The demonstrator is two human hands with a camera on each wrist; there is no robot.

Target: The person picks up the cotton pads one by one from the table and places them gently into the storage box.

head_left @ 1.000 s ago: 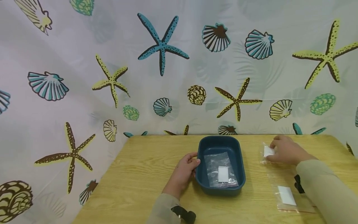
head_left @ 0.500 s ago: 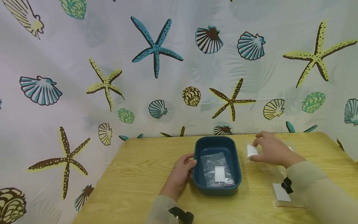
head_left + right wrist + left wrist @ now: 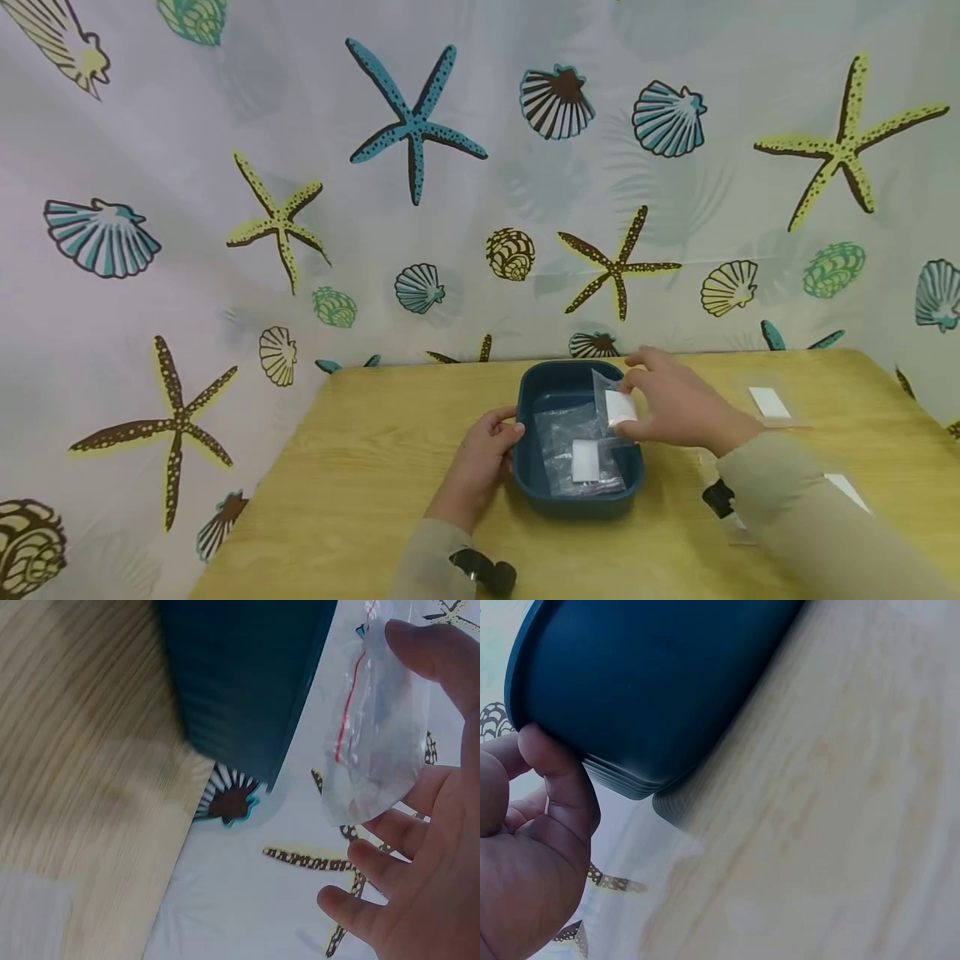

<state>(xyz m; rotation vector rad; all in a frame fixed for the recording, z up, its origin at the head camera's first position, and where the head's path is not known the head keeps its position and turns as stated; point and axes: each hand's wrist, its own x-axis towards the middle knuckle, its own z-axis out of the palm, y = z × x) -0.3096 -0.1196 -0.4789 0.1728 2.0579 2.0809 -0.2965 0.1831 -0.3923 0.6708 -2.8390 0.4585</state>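
A dark blue plastic bin (image 3: 579, 507) stands on the table, with a clear zip bag (image 3: 557, 454) holding a white rectangle inside it. At the bin's left side my left hand (image 3: 480, 460) grips the rim, thumb on top; the left wrist view shows this hand (image 3: 544, 825) at the bin's wall (image 3: 652, 682). My right hand (image 3: 678, 404) pinches another clear zip bag (image 3: 619, 408), also with a white piece in it, over the bin's right part. In the right wrist view this bag (image 3: 379, 727) hangs between thumb and fingers, its red seal line showing.
More zip bags lie on the wooden table (image 3: 360, 483): one bag (image 3: 770, 403) at the back right, others partly hidden by the right sleeve, including a white piece (image 3: 847, 490). A curtain (image 3: 450, 225) printed with shells and starfish hangs behind the table.
My right hand has lifted the zip bag from the table and carried it left over the bin. The left hand keeps its grip on the rim. The head view has shifted slightly.
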